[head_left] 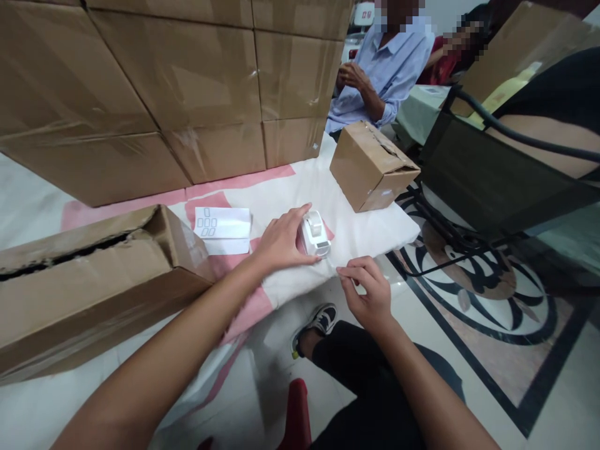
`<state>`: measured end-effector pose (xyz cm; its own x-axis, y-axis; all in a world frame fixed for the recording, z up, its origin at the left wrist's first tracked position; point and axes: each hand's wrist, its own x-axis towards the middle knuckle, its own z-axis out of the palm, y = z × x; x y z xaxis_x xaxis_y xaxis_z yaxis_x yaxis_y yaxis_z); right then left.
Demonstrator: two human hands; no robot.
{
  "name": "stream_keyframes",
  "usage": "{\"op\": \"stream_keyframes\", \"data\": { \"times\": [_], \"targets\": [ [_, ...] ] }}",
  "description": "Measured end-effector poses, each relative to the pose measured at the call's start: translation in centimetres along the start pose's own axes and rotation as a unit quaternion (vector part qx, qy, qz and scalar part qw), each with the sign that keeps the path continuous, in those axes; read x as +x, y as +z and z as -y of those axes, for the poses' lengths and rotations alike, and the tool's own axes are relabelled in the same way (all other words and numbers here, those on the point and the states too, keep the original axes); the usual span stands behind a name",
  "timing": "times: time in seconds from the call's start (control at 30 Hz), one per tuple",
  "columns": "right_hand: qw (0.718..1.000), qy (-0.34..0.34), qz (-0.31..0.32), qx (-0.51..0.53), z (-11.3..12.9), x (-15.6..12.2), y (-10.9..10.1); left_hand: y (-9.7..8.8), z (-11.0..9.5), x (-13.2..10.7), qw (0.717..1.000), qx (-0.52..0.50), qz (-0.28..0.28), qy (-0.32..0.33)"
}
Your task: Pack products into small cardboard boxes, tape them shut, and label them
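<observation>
My left hand (280, 240) is wrapped round a small white tape dispenser (315, 234) that stands on the white and pink cloth-covered table (356, 234). A little in front of the dispenser, at the table's near edge, my right hand (368, 290) pinches its thumb and fingers together; what it holds is too thin to make out, possibly a strip of clear tape. A white sheet with small printed boxes (222, 224) lies to the left of the dispenser.
A long cardboard box (84, 281) lies at the left. Stacked cartons (164, 81) wall the back. A small brown box (370, 165) sits at the table's far right. A person in a blue shirt (384, 69) sits beyond. A dark chair (492, 175) stands right.
</observation>
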<state>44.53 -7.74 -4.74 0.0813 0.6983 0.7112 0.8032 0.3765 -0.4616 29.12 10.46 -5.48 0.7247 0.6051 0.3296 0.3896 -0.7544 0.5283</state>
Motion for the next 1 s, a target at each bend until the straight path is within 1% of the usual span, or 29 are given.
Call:
{"op": "stream_keyframes", "data": {
  "times": [0.2,0.37,0.47,0.53,0.7,0.77,0.83,0.9,1.0],
  "targets": [
    [0.999,-0.035,-0.026,0.011,1.2,0.2,-0.3,-0.3,-0.1,-0.2,0.999,0.029,-0.015,0.001],
    [0.999,-0.021,-0.015,0.025,1.5,-0.4,-0.1,-0.2,0.1,-0.2,0.997,0.03,-0.052,-0.04],
    [0.999,-0.014,-0.022,0.026,1.6,-0.4,-0.3,-0.1,0.3,-0.2,0.996,0.031,-0.069,-0.039],
    [0.999,-0.01,-0.03,0.027,1.5,-0.2,-0.4,-0.1,0.6,-0.2,0.997,0.034,-0.075,-0.013],
    [0.999,0.007,-0.034,0.042,1.4,-0.2,-0.6,-0.2,1.0,-0.3,0.991,0.065,-0.061,0.102],
    [0.998,0.011,-0.032,0.057,1.5,-0.4,-0.5,-0.2,1.0,-0.4,0.989,0.071,-0.058,0.117],
    [0.995,0.026,-0.036,0.085,1.5,-0.7,-0.3,-0.2,1.1,-0.5,0.989,0.073,-0.059,0.117],
    [0.99,0.055,-0.045,0.12,1.5,-1.0,-0.1,-0.3,1.1,-0.5,0.988,0.071,-0.058,0.121],
    [0.981,0.103,-0.063,0.152,1.6,-1.2,0.0,-0.4,0.8,-0.5,0.985,0.06,-0.039,0.154]
  ]
}}
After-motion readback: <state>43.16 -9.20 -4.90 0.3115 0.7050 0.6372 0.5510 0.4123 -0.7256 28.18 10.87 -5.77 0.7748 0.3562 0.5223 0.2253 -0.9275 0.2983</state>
